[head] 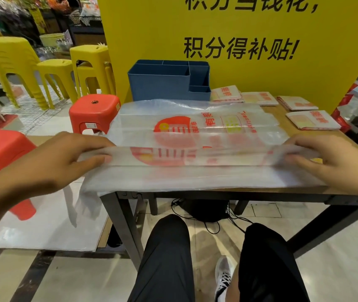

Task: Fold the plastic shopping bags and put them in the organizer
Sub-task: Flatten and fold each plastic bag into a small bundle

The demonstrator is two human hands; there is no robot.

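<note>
On the table [293, 125], a bag [195, 136] is spread flat; its near fold is pinched by the left hand [64, 158] and right hand [335, 162]. Behind it, an organizer [165, 83] and four folded bags [269, 105] are seen.

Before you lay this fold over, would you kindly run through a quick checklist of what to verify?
1. Left hand holds the bag's left end: ok.
2. Right hand holds the right end: ok.
3. Lifted strip level between the hands: ok.
4. Bag fully on the table: not ok, its left end hangs off the edge.
5. Organizer within reach, compartments free: ok, nothing shows inside.
6. Four folded bags clear of the fold: ok.
</note>
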